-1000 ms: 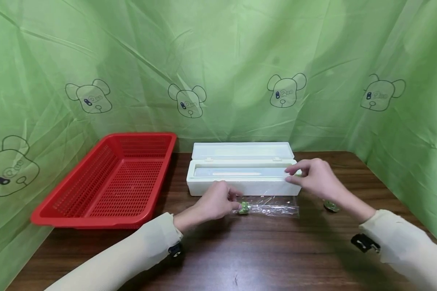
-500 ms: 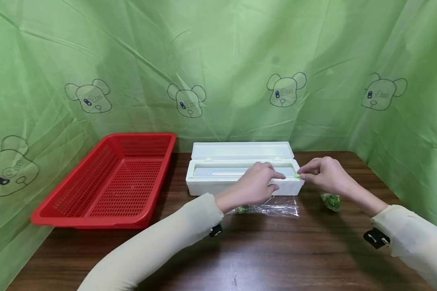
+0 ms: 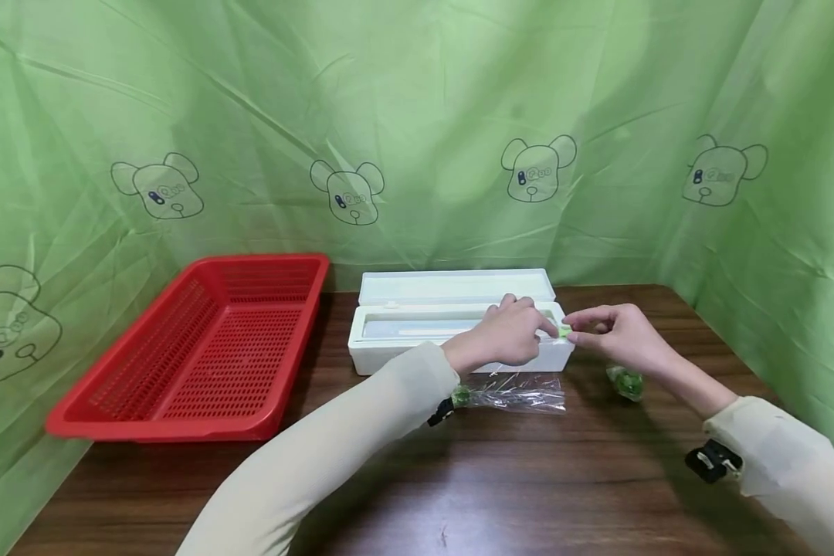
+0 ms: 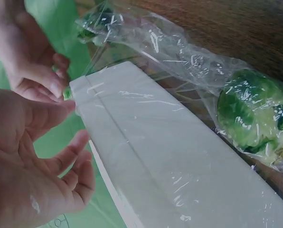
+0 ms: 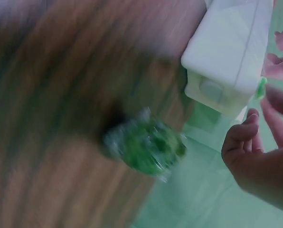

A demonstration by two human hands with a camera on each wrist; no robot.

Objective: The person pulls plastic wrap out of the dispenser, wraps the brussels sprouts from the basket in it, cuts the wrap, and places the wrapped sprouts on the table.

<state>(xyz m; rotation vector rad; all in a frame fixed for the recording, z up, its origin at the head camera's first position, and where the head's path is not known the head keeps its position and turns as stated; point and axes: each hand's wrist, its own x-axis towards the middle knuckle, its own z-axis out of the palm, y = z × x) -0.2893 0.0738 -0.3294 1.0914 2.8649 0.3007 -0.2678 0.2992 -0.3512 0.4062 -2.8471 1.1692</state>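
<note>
A white cling film dispenser (image 3: 389, 357) stands at the back with its lid raised. At its right end, my right hand (image 3: 622, 336) pinches a small green slide cutter (image 3: 564, 331) between thumb and finger. My left hand (image 3: 510, 332) reaches over the front rim, an extended fingertip right beside the cutter and its other fingers loosely bent. Clear cling film (image 3: 521, 394) hangs down the front onto the table, over a green leafy vegetable (image 4: 255, 111). To the right lies a second green vegetable (image 5: 153, 147), wrapped in film.
On the left sits a red perforated plastic basket (image 3: 181, 429). The brown wooden table (image 3: 563, 486) is enclosed by a green curtain (image 3: 431, 154) printed with bear heads, hanging close behind the dispenser.
My left hand has left the film-covered vegetable and moved right, up to the cutter. My right hand has shifted slightly right and pinches the cutter at the dispenser's end.
</note>
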